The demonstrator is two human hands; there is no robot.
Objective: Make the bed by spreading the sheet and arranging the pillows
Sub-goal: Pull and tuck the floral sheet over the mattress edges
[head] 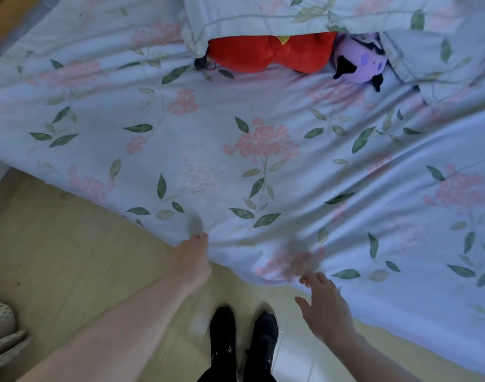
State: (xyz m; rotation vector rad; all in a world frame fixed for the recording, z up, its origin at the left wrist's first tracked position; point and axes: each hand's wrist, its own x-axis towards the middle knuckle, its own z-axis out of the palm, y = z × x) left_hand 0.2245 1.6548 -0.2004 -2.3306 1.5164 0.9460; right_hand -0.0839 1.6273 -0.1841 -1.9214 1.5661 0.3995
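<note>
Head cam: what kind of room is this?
Most likely a home bedroom. A bed covered by a floral sheet fills the view, floral pillows lie at its far side with a red plush and a purple plush tucked under them, and the floor is pale wood.

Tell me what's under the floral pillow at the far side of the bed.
Poking out from under the floral pillow: a red plush and a purple plush toy with black ears, both lying on the sheet. Their upper parts are covered, so anything further back cannot be seen.
</note>
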